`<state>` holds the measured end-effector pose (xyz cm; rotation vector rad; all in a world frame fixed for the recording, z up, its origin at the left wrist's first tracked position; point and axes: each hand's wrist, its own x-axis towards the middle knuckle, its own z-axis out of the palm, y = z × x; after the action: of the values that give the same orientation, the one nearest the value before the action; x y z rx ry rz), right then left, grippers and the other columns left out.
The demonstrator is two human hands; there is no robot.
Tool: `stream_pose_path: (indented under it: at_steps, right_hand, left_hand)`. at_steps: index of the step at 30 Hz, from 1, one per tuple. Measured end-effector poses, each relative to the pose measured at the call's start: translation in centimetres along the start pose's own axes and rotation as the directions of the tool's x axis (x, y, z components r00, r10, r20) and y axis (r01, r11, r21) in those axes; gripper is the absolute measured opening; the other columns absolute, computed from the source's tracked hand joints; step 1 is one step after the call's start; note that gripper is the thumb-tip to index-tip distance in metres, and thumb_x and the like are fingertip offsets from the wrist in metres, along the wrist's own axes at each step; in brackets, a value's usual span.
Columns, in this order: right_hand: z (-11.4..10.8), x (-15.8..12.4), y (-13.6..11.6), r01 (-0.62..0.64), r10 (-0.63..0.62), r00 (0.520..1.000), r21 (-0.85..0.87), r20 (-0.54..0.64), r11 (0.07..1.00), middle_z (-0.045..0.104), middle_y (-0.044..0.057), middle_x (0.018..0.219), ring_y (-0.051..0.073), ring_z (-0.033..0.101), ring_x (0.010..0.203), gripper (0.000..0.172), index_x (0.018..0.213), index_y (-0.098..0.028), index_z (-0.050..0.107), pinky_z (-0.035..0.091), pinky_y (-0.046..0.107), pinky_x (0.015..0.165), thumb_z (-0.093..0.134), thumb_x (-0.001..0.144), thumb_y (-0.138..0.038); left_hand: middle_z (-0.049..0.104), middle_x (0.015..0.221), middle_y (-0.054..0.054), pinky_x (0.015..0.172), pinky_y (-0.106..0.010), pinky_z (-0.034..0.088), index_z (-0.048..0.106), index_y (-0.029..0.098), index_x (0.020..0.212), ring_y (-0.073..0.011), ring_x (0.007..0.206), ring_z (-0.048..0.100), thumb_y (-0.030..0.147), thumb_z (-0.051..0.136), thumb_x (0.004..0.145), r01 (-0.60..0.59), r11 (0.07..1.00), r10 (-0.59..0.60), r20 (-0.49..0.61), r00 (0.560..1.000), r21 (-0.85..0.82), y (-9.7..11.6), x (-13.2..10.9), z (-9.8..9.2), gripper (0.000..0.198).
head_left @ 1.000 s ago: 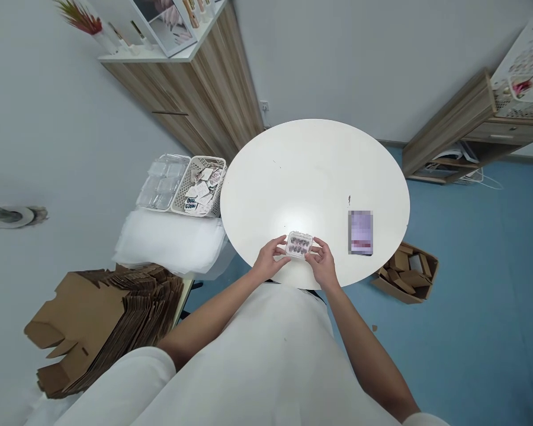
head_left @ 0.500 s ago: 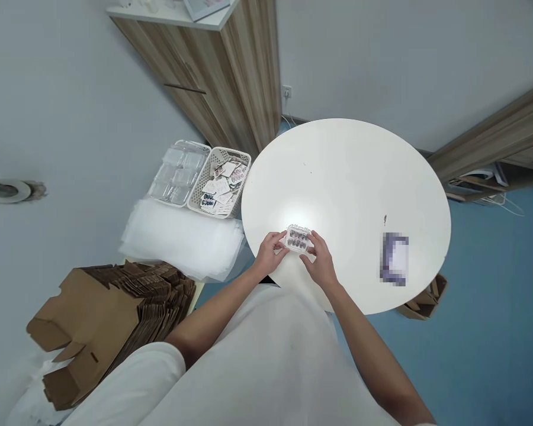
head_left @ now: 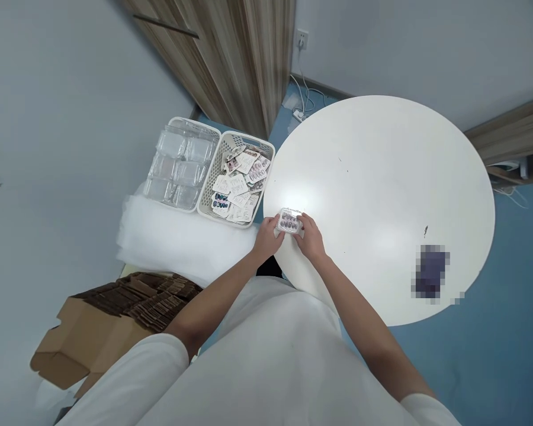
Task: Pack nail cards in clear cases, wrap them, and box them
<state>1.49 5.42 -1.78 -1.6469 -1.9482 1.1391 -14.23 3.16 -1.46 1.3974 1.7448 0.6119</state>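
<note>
A small clear plastic case (head_left: 289, 220) with dark press-on nails inside is held over the left edge of the round white table (head_left: 382, 177). My left hand (head_left: 266, 235) grips its left end, fingers curled round it. On its right end, my right hand (head_left: 310, 238) pinches the case from above. Both forearms reach up from the bottom of the head view.
Left of the table stand a white basket (head_left: 240, 177) full of nail cards and a tray of clear empty cases (head_left: 177, 163), on white plastic sheeting (head_left: 182, 242). Flat cardboard boxes (head_left: 115, 313) are stacked lower left. A dark blurred object (head_left: 430, 272) lies at the table's right.
The view has swung left and down; the baskets now sit closer to centre. Both hands, still gripping the case, have shifted toward the table's left edge near the basket.
</note>
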Motion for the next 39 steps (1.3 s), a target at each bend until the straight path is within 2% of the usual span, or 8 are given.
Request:
stream_pose_path:
  at_steps: [6,12,15,18,23,30,39]
  right_hand:
    - [1.7,1.2,-0.5,-0.084,0.084,0.996,0.016,0.025,0.996,0.033,0.009,0.136,0.023,0.047,0.111,0.055,0.125,-0.022,0.038,0.045,0.041,0.089,0.050,0.072,-0.013]
    - [1.8,0.5,-0.8,-0.105,0.106,0.994,0.071,-0.010,0.992,0.026,0.008,0.139,0.022,0.051,0.104,0.055,0.125,-0.025,0.037,0.045,0.043,0.089,0.053,0.073,-0.019]
    - [1.8,-0.3,-1.2,-0.182,0.191,0.981,0.167,-0.034,0.969,0.034,0.010,0.130,0.019,0.056,0.090,0.055,0.124,-0.025,0.038,0.048,0.041,0.083,0.056,0.072,-0.026]
    - [2.2,-0.8,-1.7,-0.278,0.291,0.957,0.283,-0.003,0.918,0.042,0.009,0.121,0.016,0.057,0.084,0.055,0.122,-0.025,0.038,0.051,0.037,0.077,0.057,0.071,-0.029]
    - [2.7,0.1,-2.2,-0.318,0.337,0.942,0.369,0.016,0.873,0.042,0.008,0.120,0.017,0.058,0.087,0.049,0.117,-0.025,0.043,0.051,0.036,0.077,0.057,0.070,-0.029]
    - [2.4,1.7,-2.7,-0.308,0.337,0.941,0.386,-0.007,0.869,0.043,0.009,0.120,0.018,0.057,0.091,0.049,0.117,-0.024,0.045,0.050,0.037,0.083,0.058,0.070,-0.030]
    - [2.6,1.6,-2.5,-0.297,0.325,0.945,0.379,-0.012,0.877,0.040,0.009,0.121,0.017,0.055,0.094,0.053,0.121,-0.024,0.042,0.048,0.036,0.085,0.058,0.071,-0.031]
  left_hand:
    - [0.041,0.114,-0.010,0.092,-0.039,0.037,0.033,0.020,0.130,-0.0235,0.109,0.043,0.022,0.054,0.073,0.067,0.996,-0.065,0.030,0.997,-0.059,-1.2,0.6,0.1,0.061]
    - [0.034,0.124,-0.011,0.093,-0.041,0.037,0.027,0.021,0.133,-0.0247,0.115,0.038,0.027,0.055,0.074,0.150,0.976,-0.138,0.086,0.987,-0.157,-1.4,-0.3,-0.2,0.066]
    - [0.032,0.126,-0.011,0.087,-0.039,0.042,0.025,0.024,0.132,-0.0222,0.110,0.042,0.027,0.057,0.073,0.208,0.944,-0.187,0.105,0.977,-0.258,-1.3,-1.0,-0.3,0.067]
    - [0.034,0.124,-0.010,0.084,-0.036,0.045,0.028,0.026,0.130,-0.0199,0.106,0.045,0.028,0.059,0.073,0.254,0.901,-0.225,0.122,0.967,-0.351,-1.2,-1.2,-0.3,0.064]
    - [0.033,0.123,-0.009,0.089,-0.036,0.044,0.036,0.025,0.125,-0.0195,0.108,0.046,0.026,0.059,0.073,0.228,0.895,-0.207,0.096,0.974,-0.384,-1.1,-0.2,-0.1,0.057]
    - [0.033,0.123,-0.009,0.095,-0.037,0.040,0.034,0.023,0.126,-0.0193,0.112,0.045,0.022,0.054,0.075,0.188,0.915,-0.171,0.080,0.982,-0.356,-1.6,1.2,-0.1,0.055]
    - [0.033,0.125,-0.009,0.096,-0.037,0.038,0.033,0.024,0.127,-0.0191,0.114,0.043,0.021,0.053,0.076,0.169,0.925,-0.154,0.073,0.985,-0.340,-1.5,1.3,0.0,0.056]
